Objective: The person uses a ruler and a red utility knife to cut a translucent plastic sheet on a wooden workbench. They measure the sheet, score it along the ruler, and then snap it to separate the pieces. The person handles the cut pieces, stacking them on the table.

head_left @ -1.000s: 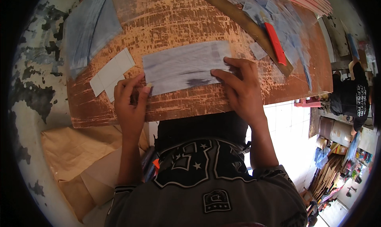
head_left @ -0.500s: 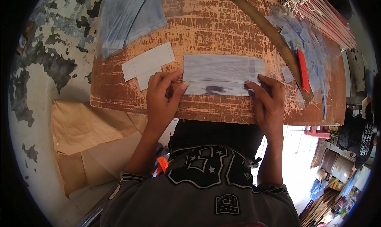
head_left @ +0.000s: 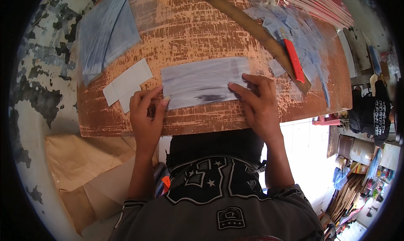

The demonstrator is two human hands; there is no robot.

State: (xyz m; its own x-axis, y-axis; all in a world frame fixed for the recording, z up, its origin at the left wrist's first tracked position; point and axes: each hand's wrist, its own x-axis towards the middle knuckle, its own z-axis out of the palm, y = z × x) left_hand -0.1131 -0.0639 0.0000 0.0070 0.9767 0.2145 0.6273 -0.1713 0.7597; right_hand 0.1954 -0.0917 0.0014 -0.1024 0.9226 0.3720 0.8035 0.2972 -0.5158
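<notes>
"Where is the grey sheet (head_left: 198, 78) lying?"

"Flat on the worn surface (head_left: 185, 26), toward its near edge, between the two hands."

"What are the fingers doing?"

"The left hand (head_left: 146, 110) is touching the left end, thumb and first finger a little apart. The right hand (head_left: 261, 101) is resting parted fingertips on top of the right end. Neither seems to be gripping or lifting it."

"Why hold it that way?"

"They're probably steadying both ends, pressing it flat and straight. The pale card (head_left: 126, 81), brown strip (head_left: 259, 31) and red tool (head_left: 293, 60) are lying off to the sides, presumably leaving the middle free for the sheet."

"Which way is it pointing?"

"Its long axis is running left to right, the right end angling slightly away from the near edge."
</notes>
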